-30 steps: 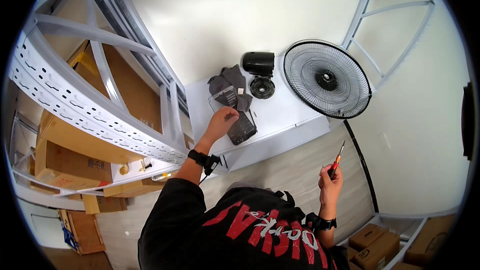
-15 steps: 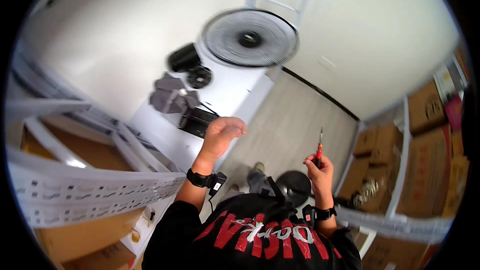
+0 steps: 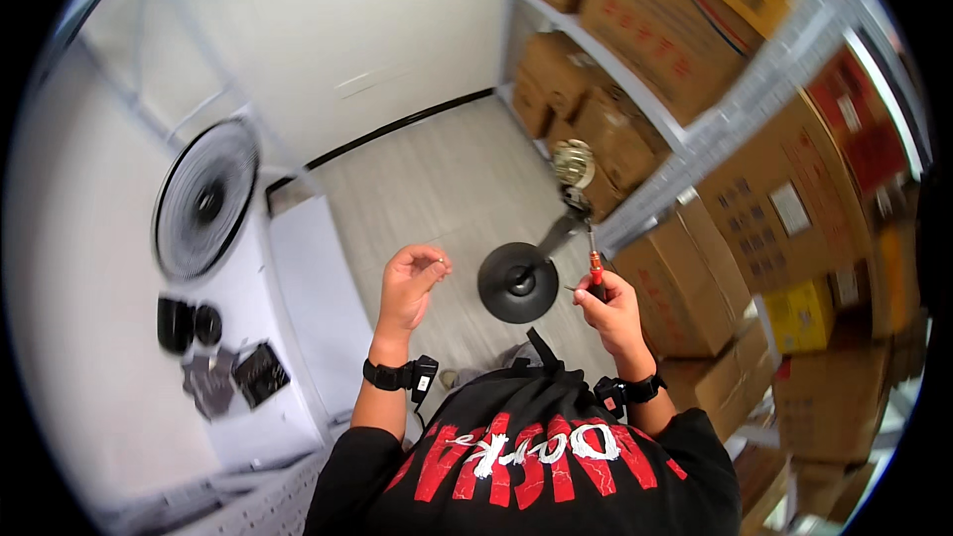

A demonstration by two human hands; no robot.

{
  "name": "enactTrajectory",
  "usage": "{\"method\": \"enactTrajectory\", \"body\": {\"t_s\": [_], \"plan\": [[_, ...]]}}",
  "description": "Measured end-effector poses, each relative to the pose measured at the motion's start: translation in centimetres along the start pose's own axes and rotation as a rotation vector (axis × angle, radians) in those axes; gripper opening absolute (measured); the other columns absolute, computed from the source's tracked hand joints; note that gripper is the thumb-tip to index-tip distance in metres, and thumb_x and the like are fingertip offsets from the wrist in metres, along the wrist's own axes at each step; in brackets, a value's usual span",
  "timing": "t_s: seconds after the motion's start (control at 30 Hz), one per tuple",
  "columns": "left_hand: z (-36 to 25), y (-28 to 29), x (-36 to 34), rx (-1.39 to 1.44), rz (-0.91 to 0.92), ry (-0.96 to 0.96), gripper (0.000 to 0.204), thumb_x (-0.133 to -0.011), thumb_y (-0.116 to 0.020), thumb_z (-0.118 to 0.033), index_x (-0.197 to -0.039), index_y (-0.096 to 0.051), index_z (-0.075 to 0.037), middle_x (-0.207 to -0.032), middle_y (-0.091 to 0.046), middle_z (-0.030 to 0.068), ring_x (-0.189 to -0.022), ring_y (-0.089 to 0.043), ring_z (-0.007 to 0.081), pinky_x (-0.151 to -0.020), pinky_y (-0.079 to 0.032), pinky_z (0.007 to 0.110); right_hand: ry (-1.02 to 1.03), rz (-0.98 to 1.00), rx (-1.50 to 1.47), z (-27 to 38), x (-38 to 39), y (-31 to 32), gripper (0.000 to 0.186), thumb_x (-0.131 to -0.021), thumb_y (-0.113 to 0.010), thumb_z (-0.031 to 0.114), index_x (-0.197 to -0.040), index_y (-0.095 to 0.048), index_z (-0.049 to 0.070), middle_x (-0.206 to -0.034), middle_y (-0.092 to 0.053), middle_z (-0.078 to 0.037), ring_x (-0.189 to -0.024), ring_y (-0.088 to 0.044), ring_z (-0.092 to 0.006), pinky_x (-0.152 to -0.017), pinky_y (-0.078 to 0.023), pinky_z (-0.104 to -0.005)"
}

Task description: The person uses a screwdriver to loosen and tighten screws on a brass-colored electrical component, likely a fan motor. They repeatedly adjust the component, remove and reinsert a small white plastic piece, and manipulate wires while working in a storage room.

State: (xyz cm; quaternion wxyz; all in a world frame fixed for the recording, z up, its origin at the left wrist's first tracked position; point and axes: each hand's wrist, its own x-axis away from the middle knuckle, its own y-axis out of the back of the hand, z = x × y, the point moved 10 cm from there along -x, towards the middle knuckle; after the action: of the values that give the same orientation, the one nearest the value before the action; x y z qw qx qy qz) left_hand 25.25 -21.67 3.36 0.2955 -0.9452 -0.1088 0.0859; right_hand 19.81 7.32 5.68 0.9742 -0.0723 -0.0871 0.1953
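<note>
My right hand [image 3: 608, 306] grips a red-and-black screwdriver [image 3: 596, 270], its metal shaft pointing away from me, with a thin small piece poking out beside the thumb. My left hand [image 3: 412, 288] is raised with thumb and fingers pinched on something too small to make out. Ahead of both hands stands a fan stand with a round black base [image 3: 504, 281], a tilted column [image 3: 554, 236] and an exposed silvery motor head [image 3: 574, 163] at its top, partly behind the screwdriver. Neither hand visibly touches the stand.
On the left, a white table [image 3: 240, 293] holds a round fan grille [image 3: 205, 199], black housing parts [image 3: 177, 325], gray cloth [image 3: 205, 384] and a dark tray [image 3: 261, 377]. At the right, metal shelving [image 3: 660, 184] carries cardboard boxes [image 3: 673, 288]. A pale floor [image 3: 397, 174] lies between.
My view has swung right, bringing the fan stand and boxes into sight as the table moved left. My left hand has moved off from over the dark tray; my right keeps the screwdriver.
</note>
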Motion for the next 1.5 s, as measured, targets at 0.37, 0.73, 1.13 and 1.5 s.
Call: {"method": "enactTrajectory", "body": {"t_s": [0.37, 0.73, 1.13, 1.5], "plan": [[13.5, -8.4, -8.6, -0.262, -0.103, 0.374, 0.020, -0.094, -0.063, -0.008, -0.112, -0.063, 0.000, -0.101, -0.067, 0.0077, -0.086, -0.063, 0.0116, -0.073, -0.051, 0.021, -0.064, -0.441, -0.020, -2.7, 3.3, 20.8, 0.011, -0.087, -0.067, 0.003, -0.096, -0.063, 0.000, -0.084, -0.068, -0.003, -0.076, -0.061, -0.0079, -0.068, -0.045, -0.0224], [15.7, -3.0, -15.6, -0.420, -0.280, 0.436, 0.019, -0.094, -0.062, -0.009, -0.111, -0.060, -0.001, -0.103, -0.067, 0.0075, -0.085, -0.062, 0.0109, -0.071, -0.049, 0.021, 0.082, -0.397, 0.014, -3.0, -4.0, 20.8, 0.013, -0.081, -0.072, 0.004, -0.090, -0.063, 0.001, -0.079, -0.063, 0.000, -0.072, -0.057, -0.0081, -0.068, -0.046, -0.0239], [19.4, -6.1, -29.6, -0.671, 0.076, 0.348, 0.016, -0.097, -0.060, -0.015, -0.108, -0.061, -0.003, -0.101, -0.068, 0.0051, -0.087, -0.063, 0.0106, -0.072, -0.049, 0.022, 0.014, -0.489, 0.150, -6.8, -13.1, 18.5, 0.011, -0.084, -0.067, 0.006, -0.090, -0.062, -0.002, -0.081, -0.067, -0.007, -0.080, -0.067, -0.0150, -0.073, -0.051, -0.0287], [29.1, -4.7, -33.2, -0.772, 0.373, 0.742, 0.016, -0.097, -0.059, -0.014, -0.107, -0.062, -0.001, -0.095, -0.067, 0.0037, -0.081, -0.062, 0.0096, -0.070, -0.050, 0.022, -0.120, -0.698, 0.191, -14.0, -20.0, 19.2, 0.014, -0.080, -0.069, 0.012, -0.087, -0.066, 0.001, -0.078, -0.067, -0.014, -0.074, -0.066, -0.0279, -0.068, -0.050, -0.0362]]}}
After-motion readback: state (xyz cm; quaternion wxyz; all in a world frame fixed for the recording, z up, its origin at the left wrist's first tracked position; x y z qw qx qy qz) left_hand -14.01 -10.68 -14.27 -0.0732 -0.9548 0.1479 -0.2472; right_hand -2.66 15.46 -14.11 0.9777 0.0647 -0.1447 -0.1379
